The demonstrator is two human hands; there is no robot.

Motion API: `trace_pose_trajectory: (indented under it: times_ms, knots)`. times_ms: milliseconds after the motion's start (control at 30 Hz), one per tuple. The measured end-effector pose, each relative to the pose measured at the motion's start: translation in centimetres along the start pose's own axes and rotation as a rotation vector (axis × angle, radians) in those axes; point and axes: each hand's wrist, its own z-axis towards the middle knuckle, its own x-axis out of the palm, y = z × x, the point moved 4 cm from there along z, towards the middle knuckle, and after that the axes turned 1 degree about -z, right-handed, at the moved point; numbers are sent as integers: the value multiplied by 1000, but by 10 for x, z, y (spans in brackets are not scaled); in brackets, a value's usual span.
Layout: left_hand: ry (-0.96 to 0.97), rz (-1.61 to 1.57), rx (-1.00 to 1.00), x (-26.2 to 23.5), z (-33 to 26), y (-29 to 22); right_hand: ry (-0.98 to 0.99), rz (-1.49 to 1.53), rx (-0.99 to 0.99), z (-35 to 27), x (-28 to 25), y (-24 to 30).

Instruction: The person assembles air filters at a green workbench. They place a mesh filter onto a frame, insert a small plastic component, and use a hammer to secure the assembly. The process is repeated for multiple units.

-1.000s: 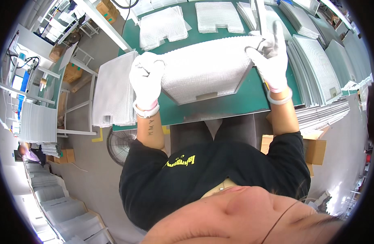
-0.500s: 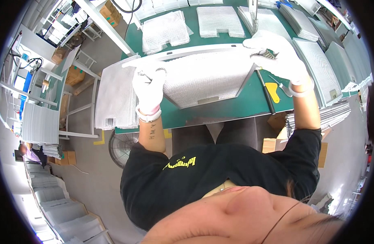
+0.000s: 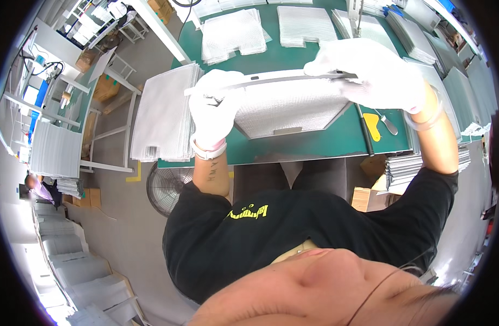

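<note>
I hold a framed metal-mesh filter panel (image 3: 290, 108) tilted above the green work table, its silver frame edge uppermost. My left hand (image 3: 216, 106), in a white glove, is closed around the panel's left upper corner. My right hand (image 3: 371, 73), gloved too, grips the right end of the same edge, fingers over the top. A small dark slot shows in the frame strip by the right fingers. Whether the right palm also holds something small is hidden by the glove and glare. The panel's lower edge, with a small grey tab, faces me.
The green table (image 3: 293, 149) carries a mesh-sheet stack (image 3: 165, 114) at left and further mesh sheets (image 3: 233, 35) at the back. Right of the panel lie a black-handled tool (image 3: 365, 133), a yellow scraper (image 3: 372, 126) and a metal-bladed tool (image 3: 389, 126). A floor fan (image 3: 171, 187) stands below.
The panel has tipped so its mesh face looks shallower. My right hand has shifted along the top edge and closed over it; the coiled springs seen there before are hidden.
</note>
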Motion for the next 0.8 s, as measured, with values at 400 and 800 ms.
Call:
trace_pose_trajectory:
  times_ms: [400, 800]
  knots:
    - [-414, 11, 182, 8, -10, 0, 77, 95, -59, 45, 10, 12]
    - [-543, 333, 260, 16, -6, 14, -119, 192, -128, 53, 27, -5]
